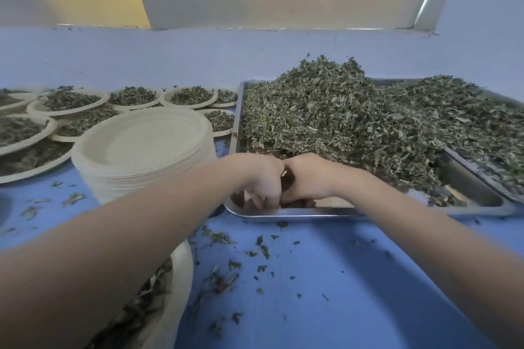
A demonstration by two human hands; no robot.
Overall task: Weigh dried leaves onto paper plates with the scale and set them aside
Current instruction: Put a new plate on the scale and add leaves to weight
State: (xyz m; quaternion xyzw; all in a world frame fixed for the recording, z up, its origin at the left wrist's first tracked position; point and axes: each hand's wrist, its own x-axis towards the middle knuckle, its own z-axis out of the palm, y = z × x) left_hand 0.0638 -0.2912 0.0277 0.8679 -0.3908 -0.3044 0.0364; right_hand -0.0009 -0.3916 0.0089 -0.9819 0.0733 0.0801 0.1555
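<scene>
A large heap of dried leaves (334, 110) fills a steel tray (297, 212) on the blue table. My left hand (262, 181) and my right hand (310, 178) are side by side in the tray's near corner, fingers curled down around a clump of dark leaves between them. A paper plate (181, 278) with some leaves lies under my left forearm at the near left. No scale shows in this view.
A tall stack of empty paper plates (147, 147) stands left of the tray. Several filled plates (71, 100) cover the far left of the table. Loose leaf bits (261, 249) are scattered on the blue surface. A wall runs behind.
</scene>
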